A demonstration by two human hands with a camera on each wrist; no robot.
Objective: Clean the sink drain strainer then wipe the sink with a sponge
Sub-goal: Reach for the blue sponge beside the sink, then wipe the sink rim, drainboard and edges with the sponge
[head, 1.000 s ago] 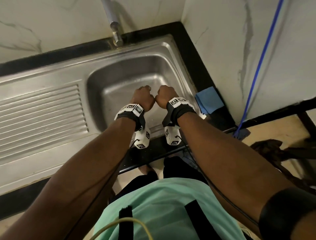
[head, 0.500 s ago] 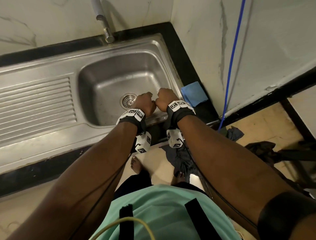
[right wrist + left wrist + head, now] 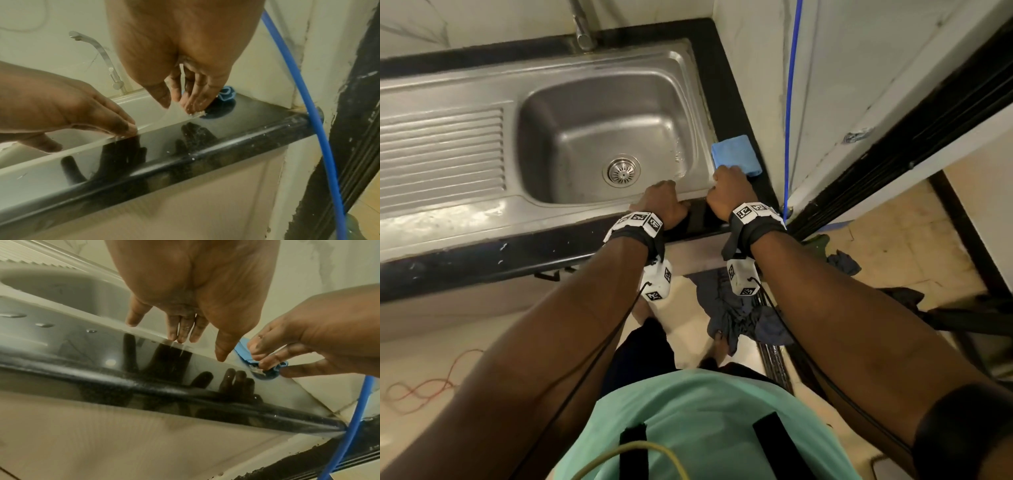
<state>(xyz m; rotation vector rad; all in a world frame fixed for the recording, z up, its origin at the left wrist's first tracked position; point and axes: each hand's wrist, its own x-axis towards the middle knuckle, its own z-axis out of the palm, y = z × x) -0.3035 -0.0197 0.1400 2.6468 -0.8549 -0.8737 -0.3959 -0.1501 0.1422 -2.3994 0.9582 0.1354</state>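
- Right hand (image 3: 729,197): poised at the near right corner of the sink, its fingers (image 3: 265,353) pointing down and closing onto the near edge of the blue sponge (image 3: 736,154). The left wrist view suggests a pinch already begun on that edge, though blur there makes the firmness of the hold hard to confirm.
- Sponge: lies on the dark table (image 3: 726,102) strip between the sink's right rim and the side wall, directly ahead of the right fingers. Its long axis runs away from the fingers, roughly parallel to the sink rim.
- Left hand (image 3: 662,205): fingers (image 3: 180,331) straight and relaxed, tips resting on the near sink rim (image 3: 585,209), holding nothing. The sponge lies to the right of these fingers and beyond the right hand, so the right hand is clearly the nearer one.
- Drain strainer (image 3: 621,170): seated in the floor of the basin, ahead of and slightly left of the left fingers, well apart from the sponge. Whether it is already clean cannot be judged at this size.
- Judged step: taking up the sponge for the wiping stage; the coming lift turns on the right fingers getting under the sponge's near edge, then carrying it leftward over the rim into the basin.
- Other fittings: tap (image 3: 582,27) at the far rim; blue hose (image 3: 791,102) down the wall, right of the right fingers.
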